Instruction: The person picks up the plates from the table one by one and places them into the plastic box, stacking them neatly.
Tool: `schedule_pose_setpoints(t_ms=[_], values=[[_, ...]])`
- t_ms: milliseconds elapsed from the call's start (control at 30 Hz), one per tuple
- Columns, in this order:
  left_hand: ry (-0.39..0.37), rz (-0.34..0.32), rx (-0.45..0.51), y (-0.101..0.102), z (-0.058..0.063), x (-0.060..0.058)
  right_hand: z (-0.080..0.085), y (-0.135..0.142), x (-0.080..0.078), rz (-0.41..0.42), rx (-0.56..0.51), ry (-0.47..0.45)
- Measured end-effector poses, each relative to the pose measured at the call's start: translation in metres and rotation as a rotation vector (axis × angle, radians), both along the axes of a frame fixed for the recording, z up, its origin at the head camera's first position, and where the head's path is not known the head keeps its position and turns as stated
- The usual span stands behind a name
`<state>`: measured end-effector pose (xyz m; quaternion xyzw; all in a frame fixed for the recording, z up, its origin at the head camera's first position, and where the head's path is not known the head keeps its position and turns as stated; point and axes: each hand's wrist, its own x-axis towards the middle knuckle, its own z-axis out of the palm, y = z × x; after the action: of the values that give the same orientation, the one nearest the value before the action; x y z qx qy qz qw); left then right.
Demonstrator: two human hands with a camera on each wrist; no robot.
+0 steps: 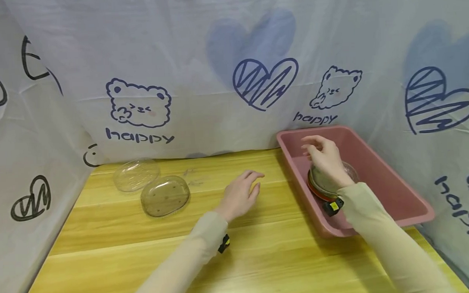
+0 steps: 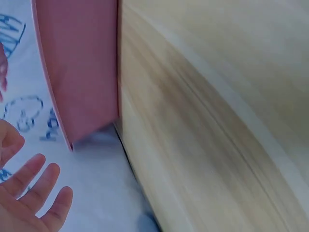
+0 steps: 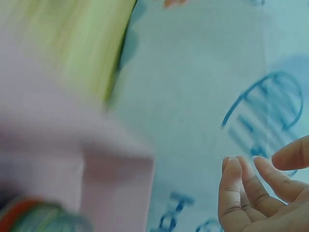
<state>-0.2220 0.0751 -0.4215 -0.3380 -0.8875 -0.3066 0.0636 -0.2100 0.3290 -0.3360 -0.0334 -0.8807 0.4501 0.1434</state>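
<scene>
My right hand point(image 1: 326, 158) hovers over the pink bin point(image 1: 379, 180), its fingers loosely bent and holding nothing. Beneath it, partly hidden by the hand and wrist, a stack of shallow see-through dishes point(image 1: 322, 184) sits in the bin, with a red-orange edge low in the stack. My left hand point(image 1: 240, 196) is above the table left of the bin, fingers relaxed and nothing in them. Farther left on the table lie a grey-brown see-through oval dish point(image 1: 165, 196) and a clear ridged oval dish point(image 1: 136, 175), close together.
The wooden table point(image 1: 117, 228) ends at a white curtain point(image 1: 202, 100) printed with bears and hearts behind it. The bin's raised rim point(image 1: 301, 187) stands between the two hands. Each wrist carries a small black device point(image 1: 332, 207).
</scene>
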Motion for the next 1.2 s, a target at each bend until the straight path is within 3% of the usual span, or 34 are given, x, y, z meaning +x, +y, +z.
schedule_pose_setpoints(t_ms=[300, 567, 733, 900, 1200], values=[[-0.078, 0.208, 0.038, -0.052, -0.002, -0.016, -0.002, -0.06, 0.007, 0.165, -0.227, 0.043], [-0.172, 0.335, 0.141, -0.106, -0.006, -0.028, -0.011, -0.099, 0.013, 0.299, -0.446, 0.007], [-0.231, 0.392, 0.188, -0.133, -0.012, -0.033, -0.02, -0.12, 0.011, 0.294, -0.577, -0.037], [-0.251, 0.452, 0.226, -0.158, -0.014, -0.033, -0.039, -0.138, 0.002, 0.289, -0.635, -0.099], [-0.313, 0.599, 0.288, -0.206, -0.02, -0.031, -0.066, -0.159, -0.008, 0.251, -0.806, -0.276]])
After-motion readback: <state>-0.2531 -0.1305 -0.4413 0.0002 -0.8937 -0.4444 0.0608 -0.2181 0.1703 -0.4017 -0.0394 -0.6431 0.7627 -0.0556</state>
